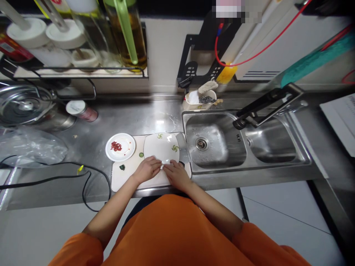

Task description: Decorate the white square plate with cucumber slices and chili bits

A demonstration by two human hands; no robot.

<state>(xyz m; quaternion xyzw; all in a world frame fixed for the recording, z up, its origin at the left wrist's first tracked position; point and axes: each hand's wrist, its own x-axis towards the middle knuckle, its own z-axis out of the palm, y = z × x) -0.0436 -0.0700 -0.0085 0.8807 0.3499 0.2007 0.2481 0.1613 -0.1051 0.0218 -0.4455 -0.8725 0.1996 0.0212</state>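
Observation:
My left hand (pixel 148 170) and my right hand (pixel 177 175) meet at the near rim of a white plate (pixel 155 149) with green swirl patterns. Their fingertips close around a small white piece (pixel 162 167) that looks like garlic; its details are too small to make out. The plate rests on a pale cutting board (pixel 122 181). A broad-bladed kitchen knife (pixel 184 149) lies on the board's right side, its dark handle partly behind my right hand. Two small green vegetable scraps, one a round slice (pixel 141 154) and one a dark end piece (pixel 122 167), lie left of the plate.
A small white plate (pixel 128 139) with chopped red pieces overlaps the board's far left corner. To the right is a double steel sink (pixel 216 159) with a black faucet (pixel 260 107). A can (pixel 82 111), plastic bag (pixel 41 147) and black cable (pixel 95 168) lie left.

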